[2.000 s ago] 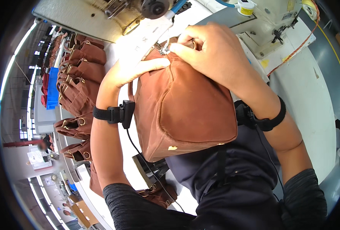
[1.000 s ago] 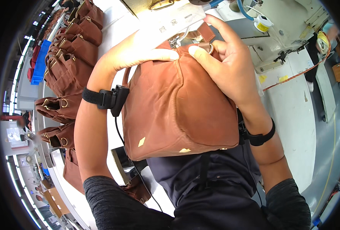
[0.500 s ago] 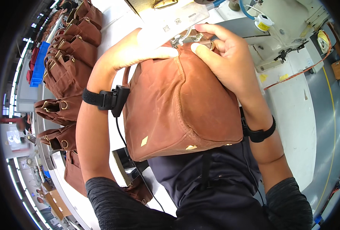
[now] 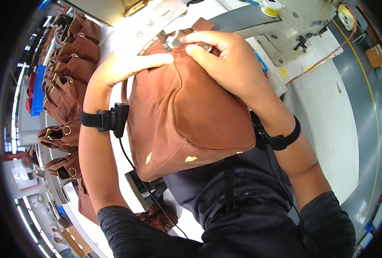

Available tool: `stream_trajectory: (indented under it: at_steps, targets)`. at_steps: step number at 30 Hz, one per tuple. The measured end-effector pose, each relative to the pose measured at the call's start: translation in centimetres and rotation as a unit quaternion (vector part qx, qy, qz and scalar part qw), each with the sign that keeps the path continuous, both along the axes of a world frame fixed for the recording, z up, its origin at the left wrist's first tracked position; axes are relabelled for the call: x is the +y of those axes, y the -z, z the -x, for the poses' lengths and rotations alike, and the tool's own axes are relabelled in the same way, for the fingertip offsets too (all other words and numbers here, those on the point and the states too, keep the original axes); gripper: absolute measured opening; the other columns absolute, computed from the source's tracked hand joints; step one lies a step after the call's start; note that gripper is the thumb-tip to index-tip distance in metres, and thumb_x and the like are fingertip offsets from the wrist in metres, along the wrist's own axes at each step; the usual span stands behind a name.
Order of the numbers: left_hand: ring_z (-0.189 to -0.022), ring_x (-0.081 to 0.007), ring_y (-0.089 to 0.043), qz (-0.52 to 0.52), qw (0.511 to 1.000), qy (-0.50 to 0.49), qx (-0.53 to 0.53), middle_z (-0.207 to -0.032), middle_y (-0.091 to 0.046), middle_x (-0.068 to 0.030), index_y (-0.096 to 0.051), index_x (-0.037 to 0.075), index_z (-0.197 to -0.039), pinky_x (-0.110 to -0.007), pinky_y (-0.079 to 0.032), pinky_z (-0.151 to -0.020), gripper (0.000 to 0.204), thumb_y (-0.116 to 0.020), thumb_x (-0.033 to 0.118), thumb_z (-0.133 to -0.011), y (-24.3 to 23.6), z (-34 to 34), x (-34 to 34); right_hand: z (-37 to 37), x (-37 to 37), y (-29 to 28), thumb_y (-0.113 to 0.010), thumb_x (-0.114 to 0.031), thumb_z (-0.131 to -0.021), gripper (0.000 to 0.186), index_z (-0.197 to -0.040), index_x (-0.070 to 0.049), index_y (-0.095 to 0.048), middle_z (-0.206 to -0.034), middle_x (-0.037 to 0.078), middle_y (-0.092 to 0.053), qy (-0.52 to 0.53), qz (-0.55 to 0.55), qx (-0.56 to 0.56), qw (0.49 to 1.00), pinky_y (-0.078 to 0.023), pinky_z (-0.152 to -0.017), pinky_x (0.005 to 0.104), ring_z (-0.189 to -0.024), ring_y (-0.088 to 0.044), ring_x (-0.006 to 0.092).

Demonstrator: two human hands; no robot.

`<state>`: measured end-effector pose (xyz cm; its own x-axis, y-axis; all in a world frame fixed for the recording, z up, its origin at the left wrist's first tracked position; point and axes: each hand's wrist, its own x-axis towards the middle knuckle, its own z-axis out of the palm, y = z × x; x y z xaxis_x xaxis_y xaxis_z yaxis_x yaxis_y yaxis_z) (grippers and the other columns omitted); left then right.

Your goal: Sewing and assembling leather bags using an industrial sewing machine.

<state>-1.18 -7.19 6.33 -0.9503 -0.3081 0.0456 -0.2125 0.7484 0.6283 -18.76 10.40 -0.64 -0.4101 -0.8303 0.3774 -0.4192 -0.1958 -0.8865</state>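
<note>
A brown leather-like handbag [image 4: 212, 107] hangs in front of me, its studded base toward my body and its top edge at a metal presser foot [image 4: 167, 43] of what looks like a sewing machine. My left hand [image 4: 128, 69] grips the bag's left side, thumb lying along the seam close to the foot; its other fingers are hidden behind the bag and in glare. With thumb and forefinger, my right hand [image 4: 225, 58] pinches the top edge just right of the foot, near a metal ring [image 4: 206, 46]. Both wrists wear black straps with small devices and cables.
Several similar brown bags [image 4: 66, 94] line the left, beside a blue bin [image 4: 38, 90]. Another brown bag [image 4: 163, 217] lies low by my left elbow. The pale machine body [image 4: 281, 47] stands at upper right, with a white spool [image 4: 272, 7] behind. A white table [image 4: 328, 142] curves along the right.
The machine and surroundings have shifted leftward in view, along with the bag and both hands. The bag has tilted slightly at the foot, and both hands keep their hold on it.
</note>
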Motion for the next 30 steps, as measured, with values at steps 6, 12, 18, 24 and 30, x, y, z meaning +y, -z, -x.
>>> stream_trajectory:
  at_steps: [6,12,18,24,30]
  targets:
    - [-0.081,-0.0085,-0.057,0.061,0.996,0.038,0.048,-0.090,-0.066,0.0006,-0.071,0.003,-0.133,-0.027,-0.048,-0.071,0.054,-0.092,0.022,-0.087,-0.2,0.2,0.1,0.1,-0.2,-0.4,-0.071,-0.016,-0.101,0.026,-0.121,-0.004,-0.082,-0.090,0.007,-0.081,-0.003,-0.042,0.004,0.999,-0.052,-0.071,0.0273,-0.073,-0.063,0.0075]
    - [-0.074,-0.0057,-0.054,0.149,0.976,0.096,0.130,-0.082,-0.063,0.0038,-0.073,0.003,-0.127,-0.025,-0.045,-0.063,0.050,-0.093,0.020,-0.085,-0.4,1.0,0.0,0.3,0.0,-0.8,-0.071,-0.016,-0.101,0.027,-0.122,-0.004,-0.082,-0.090,0.006,-0.080,-0.009,-0.057,-0.018,0.998,-0.052,-0.071,0.0279,-0.074,-0.063,0.0079]
    - [-0.071,-0.0064,-0.054,0.178,0.976,0.071,0.104,-0.078,-0.063,0.0034,-0.075,0.002,-0.116,-0.027,-0.045,-0.062,0.040,-0.093,0.022,-0.085,-0.4,0.8,0.3,0.3,-0.1,-0.9,-0.067,-0.022,-0.098,0.027,-0.115,-0.009,-0.084,-0.080,0.015,-0.075,-0.019,-0.042,-0.046,0.998,-0.052,-0.067,0.0372,-0.067,-0.067,0.0249]
    - [-0.074,-0.0075,-0.056,0.128,0.985,0.064,0.095,-0.080,-0.064,0.0040,-0.075,0.002,-0.114,-0.029,-0.047,-0.065,0.037,-0.092,0.021,-0.087,-0.1,0.8,0.0,0.8,0.0,-1.6,-0.069,-0.017,-0.101,0.028,-0.124,-0.005,-0.081,-0.095,0.010,-0.081,-0.032,-0.089,-0.010,0.995,-0.053,-0.077,0.0294,-0.081,-0.067,0.0110]
    - [-0.076,-0.0075,-0.056,0.148,0.980,0.081,0.104,-0.082,-0.064,0.0033,-0.074,0.000,-0.118,-0.027,-0.048,-0.068,0.039,-0.092,0.016,-0.087,-0.2,0.6,-0.1,1.0,-0.3,-1.6,-0.071,-0.019,-0.101,0.028,-0.122,-0.005,-0.082,-0.096,0.011,-0.082,-0.029,-0.106,-0.006,0.994,-0.054,-0.077,0.0292,-0.080,-0.068,0.0117]
